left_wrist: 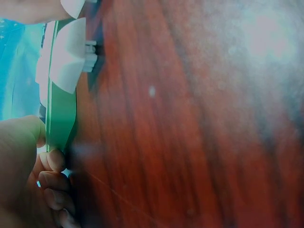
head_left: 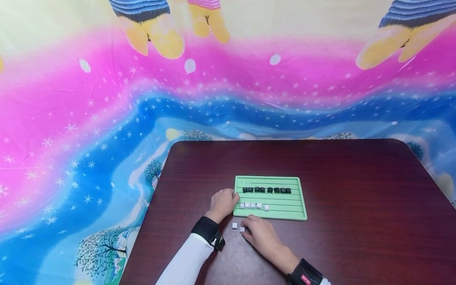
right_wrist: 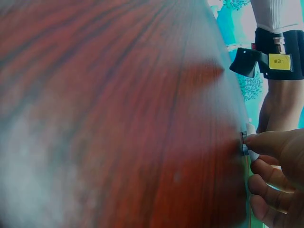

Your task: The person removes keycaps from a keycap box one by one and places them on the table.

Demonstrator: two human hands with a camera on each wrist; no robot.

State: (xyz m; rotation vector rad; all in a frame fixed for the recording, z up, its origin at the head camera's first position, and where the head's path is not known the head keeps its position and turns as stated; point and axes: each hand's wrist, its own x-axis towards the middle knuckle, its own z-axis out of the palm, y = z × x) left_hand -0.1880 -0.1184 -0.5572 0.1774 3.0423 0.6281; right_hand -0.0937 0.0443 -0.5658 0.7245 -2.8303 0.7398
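A light green ridged tray [head_left: 285,214] lies on the table, with a row of black keycaps [head_left: 270,190] across it and several white keycaps [head_left: 253,206] in a lower row. My left hand [head_left: 222,204] grips the tray's left edge; the left wrist view has thumb and index finger pinching its green rim [left_wrist: 62,111]. Just below the tray's near edge, my right hand [head_left: 261,235] pinches a small white keycap [head_left: 242,229] between thumb and finger. Another white keycap [head_left: 234,226] sits on the table, left of that one. Its underside stem shows in the left wrist view.
The dark red wooden table [head_left: 356,206] extends around the tray, widest to the right. Behind its far edge hangs a colourful printed cloth [head_left: 249,87]. Each wrist wears a black band, the left one [head_left: 205,229] with a small device attached.
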